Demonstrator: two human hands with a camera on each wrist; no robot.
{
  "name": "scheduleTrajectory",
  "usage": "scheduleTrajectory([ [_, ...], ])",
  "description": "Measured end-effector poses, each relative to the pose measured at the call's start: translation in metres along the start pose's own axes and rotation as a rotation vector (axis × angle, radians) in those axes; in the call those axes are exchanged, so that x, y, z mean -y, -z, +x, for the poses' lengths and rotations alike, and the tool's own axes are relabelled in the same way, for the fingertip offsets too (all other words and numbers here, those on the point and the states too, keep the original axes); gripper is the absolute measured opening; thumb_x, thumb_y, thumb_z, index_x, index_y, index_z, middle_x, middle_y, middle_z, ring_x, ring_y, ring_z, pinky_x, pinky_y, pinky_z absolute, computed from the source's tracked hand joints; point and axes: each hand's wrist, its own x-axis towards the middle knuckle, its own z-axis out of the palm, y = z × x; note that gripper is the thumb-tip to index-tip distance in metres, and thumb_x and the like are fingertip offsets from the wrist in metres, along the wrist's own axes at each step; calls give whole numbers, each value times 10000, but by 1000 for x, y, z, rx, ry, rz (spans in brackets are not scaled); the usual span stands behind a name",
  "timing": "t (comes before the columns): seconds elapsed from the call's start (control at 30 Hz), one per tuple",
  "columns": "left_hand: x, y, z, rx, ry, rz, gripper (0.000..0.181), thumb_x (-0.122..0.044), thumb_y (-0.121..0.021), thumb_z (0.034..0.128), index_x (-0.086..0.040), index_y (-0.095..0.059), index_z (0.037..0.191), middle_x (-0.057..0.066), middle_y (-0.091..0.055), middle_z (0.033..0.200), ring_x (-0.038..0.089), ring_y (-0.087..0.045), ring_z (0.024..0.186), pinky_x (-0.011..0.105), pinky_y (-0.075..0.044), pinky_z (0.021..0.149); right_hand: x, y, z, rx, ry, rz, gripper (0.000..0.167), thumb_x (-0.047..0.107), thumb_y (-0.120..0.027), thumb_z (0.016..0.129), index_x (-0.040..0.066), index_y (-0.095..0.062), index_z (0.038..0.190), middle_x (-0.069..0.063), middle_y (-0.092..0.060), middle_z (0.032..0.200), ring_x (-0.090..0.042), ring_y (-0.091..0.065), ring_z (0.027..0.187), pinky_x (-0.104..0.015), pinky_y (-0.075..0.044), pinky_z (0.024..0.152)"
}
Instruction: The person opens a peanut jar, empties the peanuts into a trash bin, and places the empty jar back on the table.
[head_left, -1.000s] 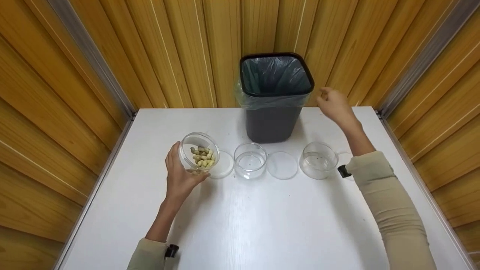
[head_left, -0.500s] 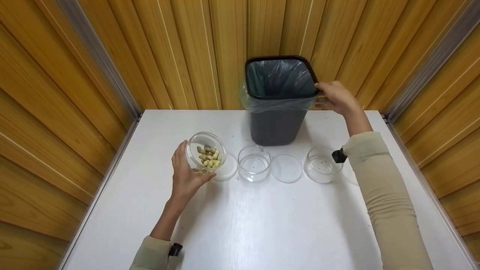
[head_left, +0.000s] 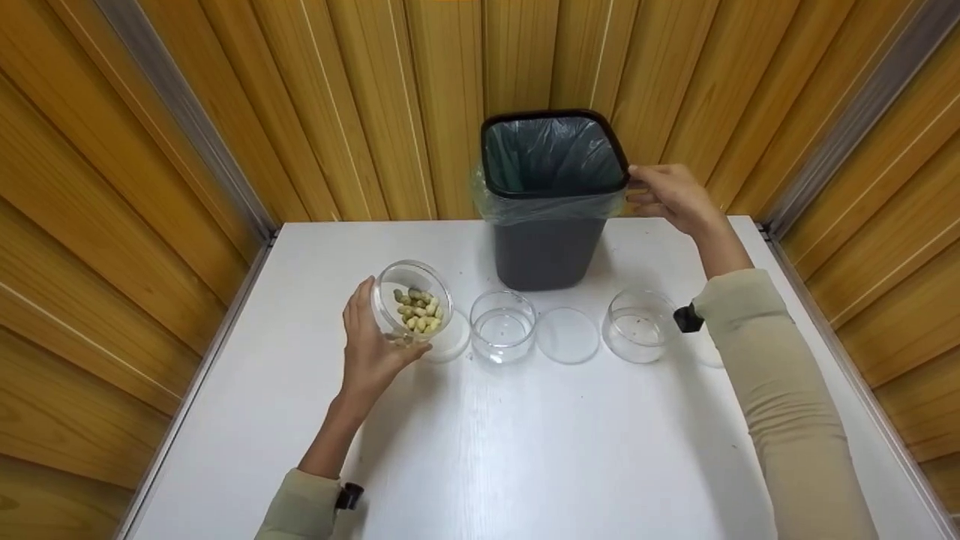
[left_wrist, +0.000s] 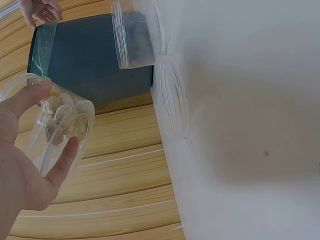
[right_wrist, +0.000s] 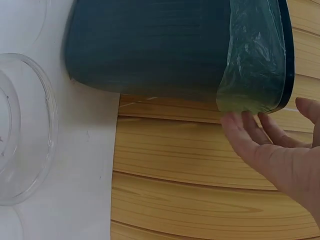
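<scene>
My left hand [head_left: 369, 349] grips a clear round jar [head_left: 377, 304] above the table's left part, its mouth tilted. Inside lie several unshelled peanuts [head_left: 420, 309]; the left wrist view shows thumb and fingers spread around the jar [left_wrist: 86, 112]. At the back stands a dark grey trash bin [head_left: 546, 251] lined with a translucent green bag [head_left: 551, 210]. My right hand [head_left: 675, 196] is at the bin's right rim. In the right wrist view, its loosely bent fingers [right_wrist: 242, 137] touch the side of the bag just under the rim, and the thumb stands apart.
Two clear jars without lids, a middle one [head_left: 502, 330] and a right one [head_left: 640, 328], stand on the white table [head_left: 480, 450]. Round clear lids lie beside them, one between the jars [head_left: 568, 335] and one under the held jar [head_left: 450, 341]. Wood-patterned panels [head_left: 420, 112] enclose the back and sides.
My right hand has moved from just beside the bin to touch its right rim. The left hand keeps holding the tilted jar of peanuts, shifted slightly to the right.
</scene>
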Motion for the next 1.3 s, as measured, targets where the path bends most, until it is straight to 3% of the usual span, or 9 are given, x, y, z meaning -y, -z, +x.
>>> scheduleTrajectory([
  [0.1,-1,-1,0,1,-4,-3,1283,-135,-1017,541,-91,-263,1578,136,-327,1557,291,-284,1441,539,-387,1139,-1,-1,2,-3,16,88,599,278,-594,1034,-95,-440,1476,-150,-620,1314,-347,-554,1312,-506,-395,1100],
  [0.23,-5,-3,1,8,-23,2,1289,-143,-1016,539,-93,-260,1581,151,-324,1556,302,-279,1446,533,-369,1154,-6,-5,5,0,43,143,582,216,-608,1028,-135,-431,1457,-193,-598,1340,-248,-645,1183,-483,-401,1100],
  [0.57,-16,6,17,83,-90,80,1300,-157,-1020,527,-66,-254,1573,179,-293,1571,319,-265,1458,563,-475,1052,-15,-17,12,6,81,189,553,196,-498,1070,-145,-359,1482,-266,-434,1471,-363,-487,1370,-481,-392,1111],
  [0.77,-34,17,42,113,-182,144,1294,-140,-1023,524,-48,-254,1560,178,-324,1557,326,-261,1462,550,-489,1042,-20,-18,13,0,123,230,463,204,-538,1056,-143,-480,1357,-139,-627,1201,-209,-665,1120,-433,-488,1051],
  [0.87,-46,22,52,132,-215,163,1298,-150,-1023,528,-52,-245,1563,187,-324,1554,325,-257,1465,554,-493,1036,-19,-14,11,4,113,201,448,221,-544,1054,-123,-493,1338,-95,-630,1150,-193,-670,1080,-466,-455,1073],
  [1.0,-60,28,61,165,-228,189,1309,-170,-1019,542,-76,-225,1578,184,-299,1570,310,-249,1474,558,-490,1038,-12,-10,8,10,71,98,500,238,-531,1060,-116,-453,1404,-112,-583,1201,-233,-646,1124,-492,-425,1091],
  [1.17,-75,37,69,191,-240,225,1318,-201,-1015,563,-106,-203,1597,165,-278,1586,298,-247,1483,545,-481,1053,-2,-8,7,1,19,-30,551,259,-521,1056,-105,-416,1456,-131,-530,1293,-249,-593,1213,-289,-554,961],
  [1.3,-85,41,79,202,-262,249,1317,-228,-1012,569,-101,-201,1598,156,-274,1592,301,-244,1483,541,-459,1080,0,-9,9,2,1,-11,555,235,-498,1058,-101,-388,1485,-165,-470,1375,-295,-529,1302,-304,-521,1012],
])
